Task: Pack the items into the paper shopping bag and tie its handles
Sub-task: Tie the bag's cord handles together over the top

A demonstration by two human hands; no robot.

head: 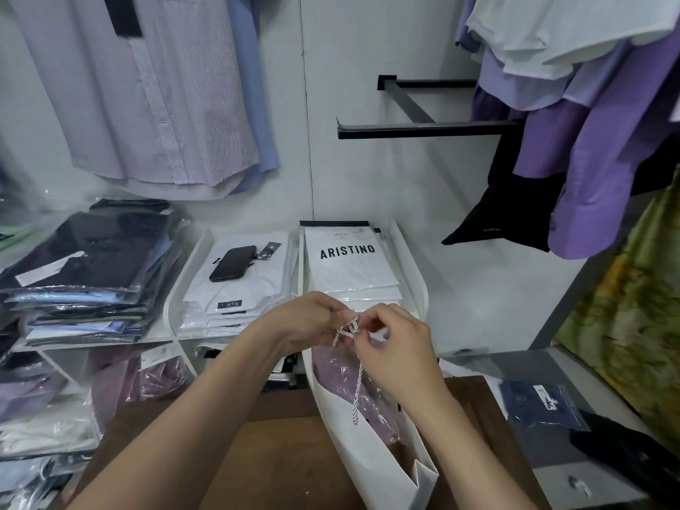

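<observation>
A white paper bag (371, 461) stands on a brown table (279, 458), its mouth open toward the camera. Inside it lies a purple shirt (338, 369) in clear plastic wrap. A twisted cord (357, 377) runs from the bag's near part up to the two hands, which meet above the bag's far end.

The left hand (305, 318) comes in from the lower left, its fingers curled and pinched on the cord just left of a knot (351, 327). The right hand (401, 347) comes in from the lower right, its thumb and forefinger closed on the cord just right of the knot. The knot sits between the fingertips of both hands, touching them. A small loop of cord hangs below the left fingers, and one long strand drops from the knot down over the wrapped shirt.

To the right, on a grey surface, lies a dark blue packet (537, 403) in plastic, with a black cloth (625, 454) beside it.

Beyond the hands, white dividers hold stacks of folded white shirts (349, 270); the top one in the right stack reads ARISTINO. A black phone (232, 263) lies on the left stack. Further left is a pile of dark wrapped shirts (84, 263), with more wrapped clothes on the shelf below.

At the back, striped shirts (154, 90) hang on the left wall, a black rail (423, 128) juts from the wall, and purple and white shirts (588, 104) hang on the right.
</observation>
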